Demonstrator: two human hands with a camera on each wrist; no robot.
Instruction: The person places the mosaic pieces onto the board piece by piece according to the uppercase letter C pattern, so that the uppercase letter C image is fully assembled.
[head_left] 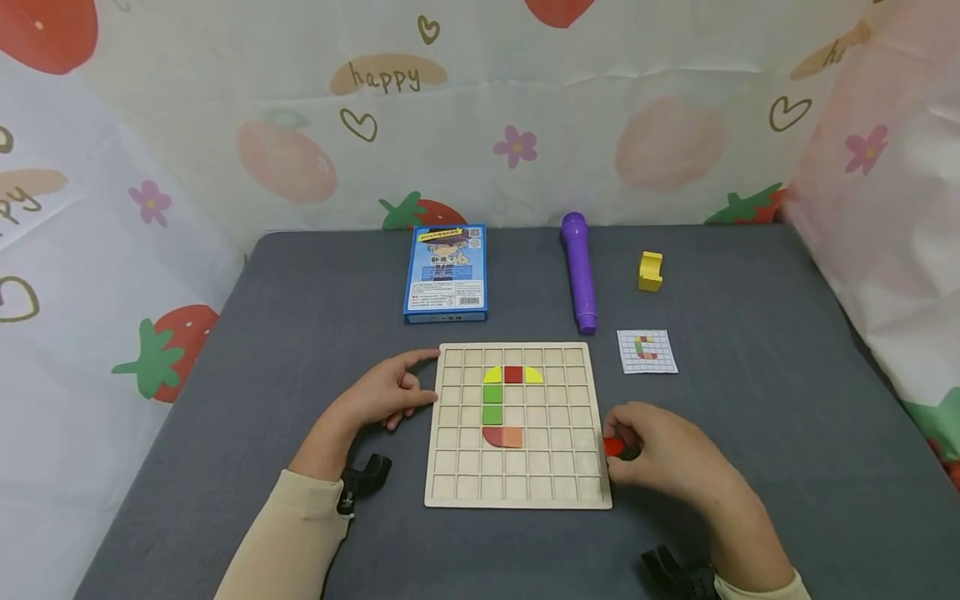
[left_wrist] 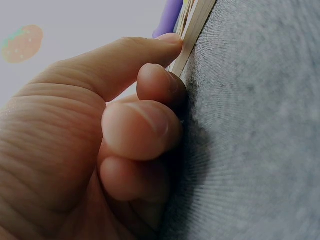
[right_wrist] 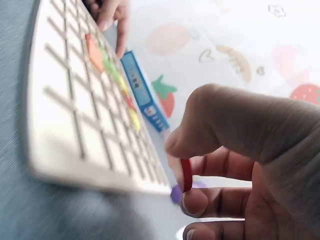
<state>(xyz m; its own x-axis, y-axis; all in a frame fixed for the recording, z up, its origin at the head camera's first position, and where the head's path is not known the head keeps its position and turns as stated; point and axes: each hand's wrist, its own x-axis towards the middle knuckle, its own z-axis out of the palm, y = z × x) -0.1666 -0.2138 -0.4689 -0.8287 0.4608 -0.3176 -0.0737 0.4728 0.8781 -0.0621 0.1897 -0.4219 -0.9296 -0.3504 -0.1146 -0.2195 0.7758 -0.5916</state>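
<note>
A pale wooden grid board (head_left: 562,483) lies on the grey table. On it, yellow rounded tiles flank a red square tile (head_left: 513,375). Below run two green tiles (head_left: 492,404), then a dark red rounded tile (head_left: 492,436) beside an orange tile (head_left: 512,437). My left hand (head_left: 382,392) touches the board's left edge with extended index finger and thumb; the other fingers curl under. Just past the right edge, my right hand (head_left: 671,454) pinches a small red tile (right_wrist: 186,175) between thumb and fingers, which partly hide its shape.
Right of the board lies a small card (head_left: 647,352) printed with a coloured pattern on a grid. Farther back are a blue box (head_left: 446,273), a purple stick with a wider head (head_left: 580,273), and a yellow notched block (head_left: 650,272). A printed cloth (head_left: 465,167) hangs behind the table.
</note>
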